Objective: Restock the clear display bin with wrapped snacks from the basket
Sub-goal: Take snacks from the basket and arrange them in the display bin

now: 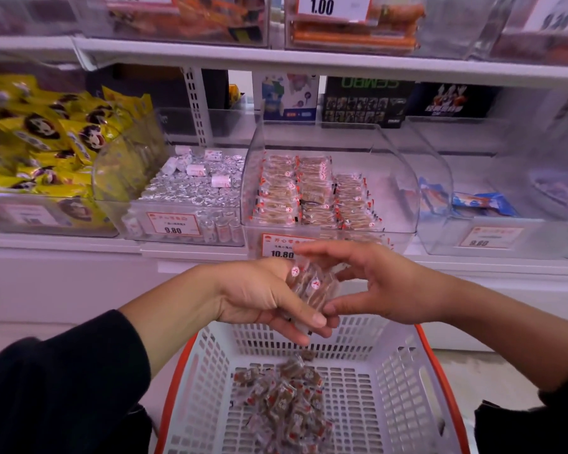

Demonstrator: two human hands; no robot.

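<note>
My left hand grips a small stack of clear-wrapped brown snacks above the basket, thumb over them. My right hand reaches in from the right, its fingers spread and curved around the stack's far side, thumb tip near the stack's lower edge; whether it touches them I cannot tell. The clear display bin stands on the shelf straight ahead, holding neat rows of the same snacks. Below, a white basket with an orange rim holds a loose pile of wrapped snacks.
Left of the bin a bin of silver-wrapped sweets and one of yellow packets. To the right a bin with blue packets. Price tags line the shelf edge. More bins fill the upper shelf.
</note>
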